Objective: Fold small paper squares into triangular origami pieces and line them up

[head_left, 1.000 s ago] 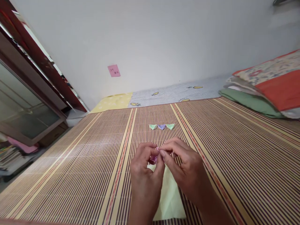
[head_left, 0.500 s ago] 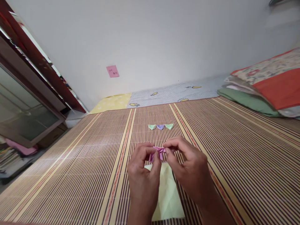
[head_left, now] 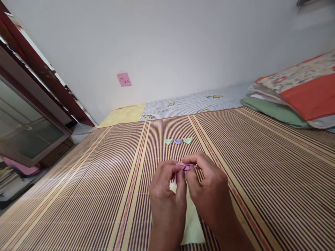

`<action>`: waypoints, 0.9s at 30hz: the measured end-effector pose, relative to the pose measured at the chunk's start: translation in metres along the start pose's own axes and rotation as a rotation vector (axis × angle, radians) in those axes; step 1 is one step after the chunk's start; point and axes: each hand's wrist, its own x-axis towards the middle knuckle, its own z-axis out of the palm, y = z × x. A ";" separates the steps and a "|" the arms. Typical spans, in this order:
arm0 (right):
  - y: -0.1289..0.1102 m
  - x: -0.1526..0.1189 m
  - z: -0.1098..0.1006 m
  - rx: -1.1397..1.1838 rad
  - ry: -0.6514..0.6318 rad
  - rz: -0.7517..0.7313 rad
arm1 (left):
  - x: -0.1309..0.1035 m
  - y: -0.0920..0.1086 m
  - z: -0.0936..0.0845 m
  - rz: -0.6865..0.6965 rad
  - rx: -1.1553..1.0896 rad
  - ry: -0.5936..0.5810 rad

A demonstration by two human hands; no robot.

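Pale yellow-green paper sheet [head_left: 192, 226] lies flat on the striped woven mat [head_left: 78, 181] at lower centre of the frame, mostly covered by both wrists. Above it, left hand [head_left: 167, 197] and right hand [head_left: 209, 190] meet, fingertips pinched together on a small pink folded paper piece [head_left: 184, 167], held just over the sheet's far end. Fingers of both hands closed on that piece; only its top edge and a sliver between the thumbs show.

Farther up the mat, centre frame: three small folded triangles [head_left: 178, 141] in a row, green, purple, green, touching or nearly so, well apart from the hands.

Beyond the mat, a patterned bedsheet [head_left: 193, 104] runs along the white wall [head_left: 167, 42]. Pink sticky note [head_left: 124, 79] on the wall, upper left of centre. Stacked pillows [head_left: 295, 94], orange and green, at right edge. Glass-fronted cabinet [head_left: 28, 118] at left edge.

No containers in view.

Against half a second ago: hands sit closer together and slightly rightward; less of the pink piece shows. Triangles unmoved on the mat.
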 end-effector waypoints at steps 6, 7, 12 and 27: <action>0.002 0.002 -0.001 -0.042 0.030 -0.089 | -0.002 -0.001 0.003 -0.037 -0.012 -0.015; 0.002 0.002 -0.001 -0.027 0.029 -0.063 | -0.002 -0.001 0.003 -0.045 -0.005 -0.004; -0.003 0.001 -0.001 0.109 -0.008 0.143 | -0.003 0.004 0.006 -0.039 -0.017 0.025; -0.004 0.005 -0.004 0.147 -0.069 0.154 | -0.005 0.002 0.003 -0.195 -0.153 -0.009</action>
